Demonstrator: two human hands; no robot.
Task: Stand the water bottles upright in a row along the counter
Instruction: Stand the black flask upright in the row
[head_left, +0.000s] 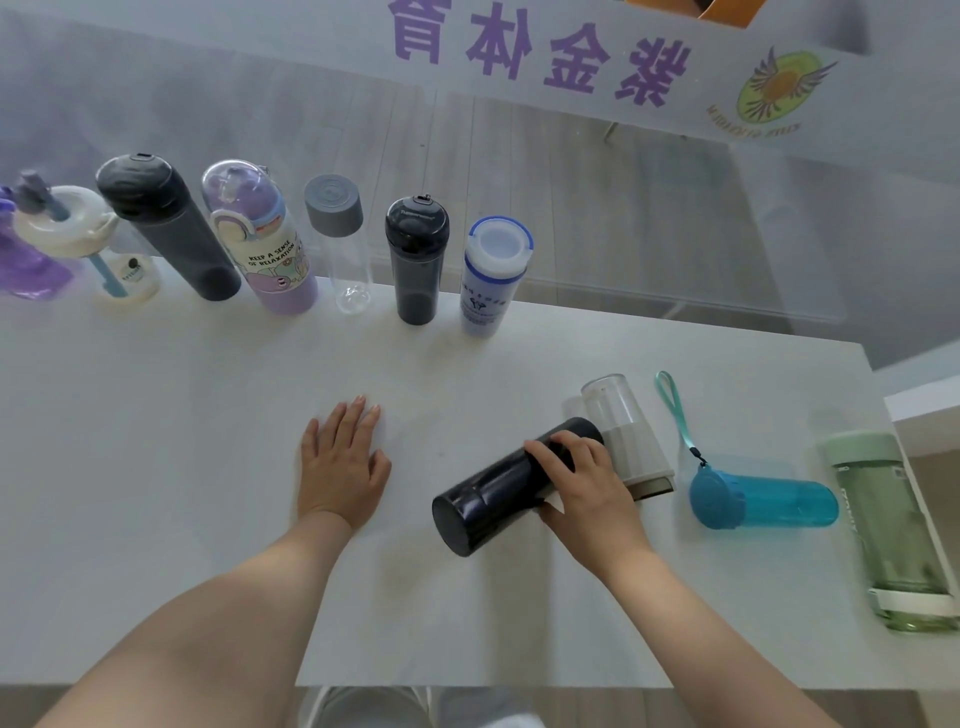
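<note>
Head view: my right hand (582, 488) is wrapped around the dark bottle (498, 493) lying on the surface (208, 467); my left hand (340, 462) rests flat, fingers spread. Farther back, the upright bottles (415, 260) stand in a row.

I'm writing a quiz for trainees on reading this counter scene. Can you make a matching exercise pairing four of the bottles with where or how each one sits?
Things:
1. black bottle
2. teal bottle with strap
3. green bottle
4. purple cartoon bottle

States:
A. standing upright in the back row
B. lying down, gripped by the right hand
C. lying at the counter's right edge
D. lying down, untouched, between two other fallen bottles

Pairs: 1-B, 2-D, 3-C, 4-A
</note>
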